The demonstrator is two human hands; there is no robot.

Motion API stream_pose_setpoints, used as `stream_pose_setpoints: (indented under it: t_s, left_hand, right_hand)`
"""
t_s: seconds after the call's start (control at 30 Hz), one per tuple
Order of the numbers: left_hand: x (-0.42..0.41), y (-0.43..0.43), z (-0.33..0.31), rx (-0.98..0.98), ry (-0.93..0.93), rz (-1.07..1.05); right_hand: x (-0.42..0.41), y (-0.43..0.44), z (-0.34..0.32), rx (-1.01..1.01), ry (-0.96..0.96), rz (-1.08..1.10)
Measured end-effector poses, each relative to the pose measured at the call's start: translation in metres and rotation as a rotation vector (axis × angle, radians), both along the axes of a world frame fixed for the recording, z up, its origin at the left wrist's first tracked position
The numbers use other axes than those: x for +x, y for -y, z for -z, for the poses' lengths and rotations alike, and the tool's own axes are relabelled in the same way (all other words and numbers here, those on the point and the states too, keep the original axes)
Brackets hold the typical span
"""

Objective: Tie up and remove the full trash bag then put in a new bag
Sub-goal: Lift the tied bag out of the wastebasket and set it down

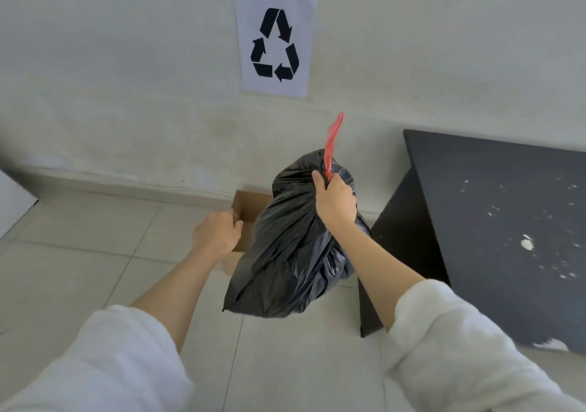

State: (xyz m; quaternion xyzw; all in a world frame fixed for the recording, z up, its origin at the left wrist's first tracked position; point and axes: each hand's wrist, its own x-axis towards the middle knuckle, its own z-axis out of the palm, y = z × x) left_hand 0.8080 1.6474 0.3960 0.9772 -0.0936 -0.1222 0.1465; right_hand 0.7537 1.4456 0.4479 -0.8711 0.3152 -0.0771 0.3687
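A full black trash bag (291, 253) hangs in the air above the floor, its neck gathered. My right hand (334, 201) is closed around that neck and the red drawstring (333, 142), whose end sticks up above my fist. Behind the bag stands an open cardboard box (250, 205), mostly hidden by it. My left hand (217, 232) grips the box's left rim, fingers curled over the edge.
A dark table (507, 228) with white flecks stands at the right, close to the bag. A paper recycling sign (276, 41) is taped to the wall behind. Pale floor tiles (79, 269) spread to the left and toward me.
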Motion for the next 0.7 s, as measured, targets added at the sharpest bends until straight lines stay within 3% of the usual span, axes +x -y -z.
stream_pose_setpoints:
  t_s: [0.17, 0.37, 0.53, 0.7]
  left_hand:
    - [0.099, -0.002, 0.014, 0.059, -0.072, 0.040]
    - [0.178, 0.010, 0.060, 0.030, -0.111, 0.043]
    - [0.222, 0.004, 0.142, 0.047, -0.163, 0.054]
    - [0.264, -0.014, 0.279, 0.015, -0.191, 0.017]
  right_hand:
    - [0.089, 0.004, 0.002, -0.058, 0.094, 0.128]
    - [0.168, 0.011, 0.037, -0.114, 0.163, 0.129]
    - [0.213, -0.011, 0.128, -0.077, 0.193, 0.044]
    - [0.247, -0.035, 0.263, -0.047, 0.231, -0.057]
